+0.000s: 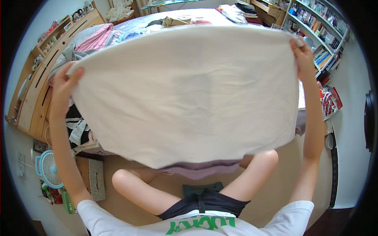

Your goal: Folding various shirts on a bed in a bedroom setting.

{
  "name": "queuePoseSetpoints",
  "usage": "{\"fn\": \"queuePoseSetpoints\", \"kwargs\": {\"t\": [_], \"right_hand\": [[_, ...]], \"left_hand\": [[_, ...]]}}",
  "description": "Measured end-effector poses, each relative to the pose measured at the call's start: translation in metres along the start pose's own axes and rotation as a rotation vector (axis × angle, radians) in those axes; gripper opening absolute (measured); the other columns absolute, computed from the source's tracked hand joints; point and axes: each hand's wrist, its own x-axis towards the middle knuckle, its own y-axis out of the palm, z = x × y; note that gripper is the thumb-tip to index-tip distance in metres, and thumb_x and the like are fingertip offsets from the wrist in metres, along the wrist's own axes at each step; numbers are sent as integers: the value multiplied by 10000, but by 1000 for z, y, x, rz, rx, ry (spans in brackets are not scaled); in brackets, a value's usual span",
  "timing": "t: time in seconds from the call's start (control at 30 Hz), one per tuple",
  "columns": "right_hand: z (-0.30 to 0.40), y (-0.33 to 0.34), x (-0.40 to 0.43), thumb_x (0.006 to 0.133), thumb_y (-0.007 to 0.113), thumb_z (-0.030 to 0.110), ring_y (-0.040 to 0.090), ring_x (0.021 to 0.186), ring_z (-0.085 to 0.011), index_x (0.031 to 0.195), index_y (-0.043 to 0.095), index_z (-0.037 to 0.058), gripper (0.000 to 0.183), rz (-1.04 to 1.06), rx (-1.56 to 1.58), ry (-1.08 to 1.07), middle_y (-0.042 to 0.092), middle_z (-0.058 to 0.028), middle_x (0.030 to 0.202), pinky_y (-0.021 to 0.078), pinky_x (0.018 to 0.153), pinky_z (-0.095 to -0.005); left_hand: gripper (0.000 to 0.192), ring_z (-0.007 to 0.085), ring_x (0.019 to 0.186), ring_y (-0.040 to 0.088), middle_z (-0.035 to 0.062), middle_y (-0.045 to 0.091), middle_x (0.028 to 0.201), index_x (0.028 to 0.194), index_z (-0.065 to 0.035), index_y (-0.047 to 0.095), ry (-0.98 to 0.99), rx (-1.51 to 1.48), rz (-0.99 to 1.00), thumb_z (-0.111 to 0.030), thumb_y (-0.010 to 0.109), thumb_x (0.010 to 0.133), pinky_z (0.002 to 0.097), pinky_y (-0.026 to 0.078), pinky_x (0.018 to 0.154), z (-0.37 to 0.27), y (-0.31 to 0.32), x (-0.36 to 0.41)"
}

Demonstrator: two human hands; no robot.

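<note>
A large off-white cloth (189, 94) is stretched out in front of me and fills the middle of the view. My left hand (65, 78) grips its upper left corner, thumb over the edge. At the upper right corner, my right hand (301, 54) pinches the fabric. The cloth hangs down with light wrinkles, hiding part of the bed. Below its lower edge shows a mauve fabric (200, 170); whether the two are joined I cannot tell. My bent knees are apart beneath it.
Behind the cloth is a bed (189, 14) with clothes on it and a pink quilt (96, 38). A wooden headboard (44, 85) stands left, with a blue fan (50, 168) below. At right are a white bookshelf (339, 44) and a red-and-white bag (329, 101).
</note>
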Motion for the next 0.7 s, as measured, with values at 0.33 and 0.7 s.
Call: {"fn": "queuePoseSetpoints", "kwargs": {"t": [0.33, 0.7], "right_hand": [[-254, 46, -37, 767, 598, 61, 476, 669, -69, 862, 600, 36, 98, 225, -489, 372, 552, 21, 739, 394, 620, -219], [-193, 49, -86, 795, 574, 233, 535, 855, -187, 1005, 548, 39, 287, 56, -750, -152, 560, -89, 915, 418, 725, -297]], "left_hand": [[239, 79, 624, 526, 22, 580, 730, 892, -14, 607, -276, -32, 215, -145, 685, 707, 214, 411, 539, 246, 157, 42], [188, 104, 832, 518, 31, 559, 897, 926, -7, 574, -12, 55, -190, -105, 605, 767, 225, 408, 737, 186, 186, -11]]}}
